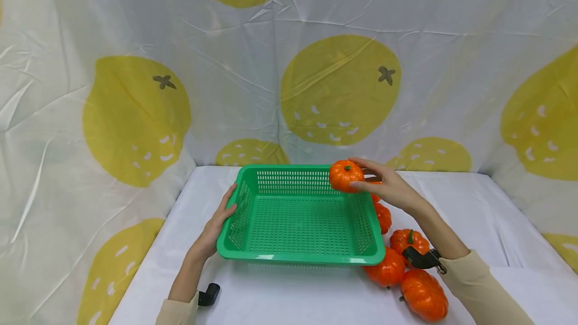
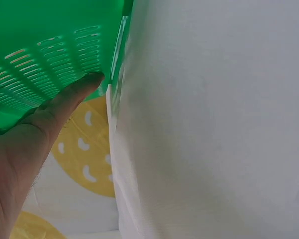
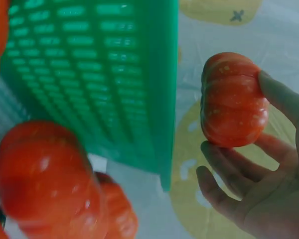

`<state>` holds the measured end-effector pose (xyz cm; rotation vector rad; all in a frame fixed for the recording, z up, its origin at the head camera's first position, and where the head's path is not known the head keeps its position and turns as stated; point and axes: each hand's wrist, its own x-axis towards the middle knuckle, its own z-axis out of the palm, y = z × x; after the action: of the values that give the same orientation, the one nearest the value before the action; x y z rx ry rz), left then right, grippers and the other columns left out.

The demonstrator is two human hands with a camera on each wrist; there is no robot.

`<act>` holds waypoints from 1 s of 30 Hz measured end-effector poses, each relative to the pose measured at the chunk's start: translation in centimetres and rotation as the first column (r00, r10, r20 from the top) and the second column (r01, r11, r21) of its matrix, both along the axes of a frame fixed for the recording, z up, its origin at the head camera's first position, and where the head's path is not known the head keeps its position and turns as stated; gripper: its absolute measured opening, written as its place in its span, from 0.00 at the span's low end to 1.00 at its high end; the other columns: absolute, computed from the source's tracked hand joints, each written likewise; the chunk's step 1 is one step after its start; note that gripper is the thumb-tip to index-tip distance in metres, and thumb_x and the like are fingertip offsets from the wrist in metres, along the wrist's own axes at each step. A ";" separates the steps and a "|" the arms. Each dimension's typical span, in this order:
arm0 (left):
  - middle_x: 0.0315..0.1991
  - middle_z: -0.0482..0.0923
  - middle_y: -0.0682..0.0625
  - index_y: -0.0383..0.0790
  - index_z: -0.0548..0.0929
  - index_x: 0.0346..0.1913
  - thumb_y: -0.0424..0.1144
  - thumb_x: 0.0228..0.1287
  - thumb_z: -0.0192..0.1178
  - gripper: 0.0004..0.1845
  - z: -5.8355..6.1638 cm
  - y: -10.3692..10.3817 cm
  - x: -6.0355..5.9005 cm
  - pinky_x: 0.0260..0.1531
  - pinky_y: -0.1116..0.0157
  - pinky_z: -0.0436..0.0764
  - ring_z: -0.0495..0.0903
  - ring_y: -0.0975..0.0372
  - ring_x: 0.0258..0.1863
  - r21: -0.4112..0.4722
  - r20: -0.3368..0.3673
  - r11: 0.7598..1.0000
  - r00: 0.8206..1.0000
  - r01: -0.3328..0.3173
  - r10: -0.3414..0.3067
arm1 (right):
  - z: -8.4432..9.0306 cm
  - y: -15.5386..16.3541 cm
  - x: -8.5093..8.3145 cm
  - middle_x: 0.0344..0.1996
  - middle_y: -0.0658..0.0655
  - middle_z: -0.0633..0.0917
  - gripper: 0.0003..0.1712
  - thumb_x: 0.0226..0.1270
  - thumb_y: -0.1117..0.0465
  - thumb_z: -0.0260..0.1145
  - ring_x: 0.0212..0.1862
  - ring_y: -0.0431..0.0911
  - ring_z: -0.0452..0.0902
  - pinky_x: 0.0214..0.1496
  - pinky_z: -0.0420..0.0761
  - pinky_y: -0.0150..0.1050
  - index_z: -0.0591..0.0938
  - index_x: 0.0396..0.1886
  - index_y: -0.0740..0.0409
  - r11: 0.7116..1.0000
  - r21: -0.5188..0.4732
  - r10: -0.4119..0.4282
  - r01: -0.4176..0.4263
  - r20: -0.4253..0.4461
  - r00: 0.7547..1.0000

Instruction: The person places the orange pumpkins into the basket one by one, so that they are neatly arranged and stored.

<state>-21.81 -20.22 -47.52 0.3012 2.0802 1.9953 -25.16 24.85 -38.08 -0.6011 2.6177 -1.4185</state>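
A small orange pumpkin [image 1: 345, 176] with a green stem is pinched between the thumb and fingers of my right hand [image 1: 384, 184], above the far right corner of a green plastic basket [image 1: 300, 259]. In the right wrist view the pumpkin [image 3: 234, 99] is beside the basket's outer wall [image 3: 139, 89]. My left hand [image 1: 214, 224] holds the basket by its left side, the thumb at the rim. In the left wrist view one finger [image 2: 74, 94] of it lies against the slotted wall; the other fingers are hidden there. The basket's floor shows no contents.
Several more orange pumpkins [image 1: 424, 295] lie on the white-covered table [image 1: 289, 300] along the basket's right side, some partly hidden by it. Behind stands a pale cloth [image 1: 235, 89] printed with yellow lemons. Black mounts are worn at both wrists.
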 end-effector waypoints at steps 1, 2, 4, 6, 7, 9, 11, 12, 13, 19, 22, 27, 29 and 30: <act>0.86 0.29 0.52 0.66 0.40 0.84 0.50 0.85 0.36 0.32 0.0 0.0 0.0 0.77 0.37 0.39 0.29 0.48 0.84 -0.002 -0.002 1.000 1.000 0.000 0.000 | 0.1 -0.5 -0.2 0.73 0.57 0.73 0.38 0.73 0.50 0.69 0.66 0.60 0.77 0.56 0.83 0.41 0.67 0.79 0.43 1.000 -0.007 0.006 -0.006 0.002 1.000; 0.86 0.29 0.52 0.66 0.40 0.84 0.50 0.85 0.36 0.32 0.0 0.0 0.0 0.77 0.37 0.39 0.29 0.48 0.84 -0.003 -0.004 1.000 1.000 0.002 -0.002 | 0.2 -1.0 -0.3 0.73 0.57 0.74 0.38 0.73 0.50 0.69 0.66 0.60 0.77 0.57 0.83 0.42 0.68 0.79 0.43 1.000 -0.009 0.012 -0.012 0.002 1.000; 0.86 0.29 0.52 0.67 0.40 0.84 0.51 0.85 0.36 0.32 0.0 0.0 0.0 0.77 0.37 0.38 0.28 0.48 0.84 -0.004 -0.008 1.000 1.000 0.003 -0.003 | 0.3 -1.9 -0.6 0.73 0.57 0.74 0.38 0.73 0.50 0.70 0.66 0.59 0.77 0.59 0.82 0.46 0.68 0.79 0.44 1.000 -0.006 0.020 -0.020 -0.001 1.000; 0.86 0.29 0.52 0.67 0.40 0.84 0.51 0.85 0.37 0.32 0.0 0.1 0.0 0.77 0.37 0.38 0.28 0.48 0.84 -0.008 -0.006 1.000 1.000 0.001 -0.001 | 0.4 -2.8 -0.9 0.72 0.57 0.75 0.38 0.72 0.50 0.70 0.66 0.58 0.77 0.62 0.80 0.50 0.69 0.78 0.45 0.999 0.009 0.031 -0.031 -0.015 0.999; 0.86 0.29 0.52 0.67 0.40 0.84 0.51 0.85 0.37 0.32 0.0 0.1 0.0 0.77 0.37 0.38 0.28 0.48 0.84 -0.008 -0.007 1.000 1.000 0.002 -0.002 | 0.4 -3.3 -1.1 0.72 0.57 0.76 0.38 0.72 0.50 0.70 0.67 0.58 0.76 0.63 0.79 0.53 0.70 0.78 0.46 0.999 0.016 0.041 -0.040 -0.023 0.999; 0.86 0.29 0.52 0.68 0.40 0.84 0.52 0.85 0.37 0.32 0.0 0.0 0.0 0.77 0.37 0.39 0.29 0.48 0.84 -0.009 -0.005 1.000 1.000 -0.002 0.002 | 0.4 -4.1 -1.5 0.72 0.57 0.76 0.38 0.72 0.49 0.71 0.67 0.57 0.76 0.65 0.78 0.55 0.70 0.78 0.45 0.998 0.034 0.055 -0.054 -0.025 0.998; 0.86 0.29 0.52 0.68 0.40 0.84 0.52 0.85 0.37 0.32 0.1 -0.1 0.0 0.77 0.37 0.40 0.30 0.48 0.84 -0.010 -0.002 1.000 1.000 -0.002 0.002 | 0.4 -4.7 -1.8 0.72 0.59 0.77 0.39 0.71 0.50 0.71 0.67 0.57 0.77 0.66 0.77 0.56 0.69 0.78 0.47 0.996 0.053 0.076 -0.074 -0.032 0.997; 0.86 0.29 0.52 0.68 0.40 0.84 0.52 0.85 0.37 0.32 0.1 -0.2 0.1 0.77 0.37 0.40 0.30 0.48 0.84 -0.006 0.000 1.000 1.000 -0.001 0.001 | 0.5 -5.0 -1.9 0.72 0.59 0.77 0.39 0.71 0.50 0.71 0.67 0.57 0.77 0.67 0.77 0.56 0.69 0.78 0.48 0.995 0.060 0.086 -0.084 -0.031 0.996; 0.86 0.29 0.52 0.68 0.40 0.84 0.51 0.85 0.37 0.32 0.0 -0.3 0.1 0.77 0.37 0.40 0.30 0.48 0.84 -0.002 0.003 1.000 1.000 -0.003 0.003 | 0.5 -5.1 -2.0 0.71 0.60 0.77 0.39 0.72 0.50 0.71 0.67 0.57 0.77 0.66 0.77 0.56 0.69 0.79 0.49 0.994 0.067 0.093 -0.091 -0.029 0.995; 0.86 0.29 0.51 0.67 0.40 0.84 0.51 0.85 0.37 0.32 0.1 -0.4 0.2 0.77 0.37 0.40 0.31 0.48 0.84 -0.003 0.003 1.000 1.000 -0.010 0.010 | 0.8 -5.2 -2.5 0.70 0.63 0.78 0.40 0.72 0.51 0.71 0.66 0.59 0.79 0.63 0.80 0.54 0.68 0.79 0.52 0.990 0.080 0.114 -0.112 -0.016 0.993; 0.86 0.29 0.51 0.67 0.40 0.84 0.51 0.85 0.37 0.33 0.2 -0.2 0.2 0.77 0.37 0.40 0.30 0.48 0.84 -0.014 -0.003 1.000 1.000 -0.009 0.009 | 1.0 -5.1 -2.7 0.69 0.63 0.79 0.39 0.72 0.51 0.71 0.65 0.60 0.80 0.62 0.81 0.54 0.68 0.79 0.52 0.990 0.085 0.117 -0.115 -0.014 0.993; 0.86 0.30 0.52 0.67 0.40 0.84 0.51 0.85 0.37 0.32 0.2 -0.1 0.2 0.77 0.37 0.41 0.31 0.49 0.84 -0.021 -0.001 1.000 1.000 -0.014 0.014 | 1.2 -5.4 -2.9 0.68 0.64 0.79 0.40 0.72 0.50 0.71 0.65 0.60 0.80 0.62 0.81 0.54 0.68 0.79 0.53 0.988 0.094 0.120 -0.119 -0.007 0.993; 0.86 0.30 0.52 0.67 0.40 0.84 0.51 0.85 0.37 0.32 0.2 -0.2 0.1 0.77 0.38 0.42 0.31 0.49 0.84 -0.021 0.000 1.000 1.000 -0.015 0.015 | 1.3 -5.7 -2.9 0.68 0.63 0.79 0.41 0.71 0.49 0.71 0.64 0.59 0.80 0.61 0.81 0.53 0.68 0.79 0.54 0.988 0.093 0.121 -0.120 0.001 0.993; 0.86 0.30 0.52 0.67 0.40 0.84 0.52 0.85 0.37 0.32 0.2 -0.2 0.1 0.77 0.39 0.42 0.31 0.49 0.84 -0.022 -0.002 1.000 1.000 -0.012 0.012 | 1.4 -5.8 -2.9 0.68 0.63 0.79 0.41 0.71 0.49 0.71 0.65 0.59 0.80 0.61 0.81 0.52 0.68 0.79 0.53 0.989 0.093 0.119 -0.119 0.007 0.993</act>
<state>-21.69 -20.41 -47.31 0.2880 2.1086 1.9782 -28.09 19.00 -36.68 -0.7303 2.5818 -1.2545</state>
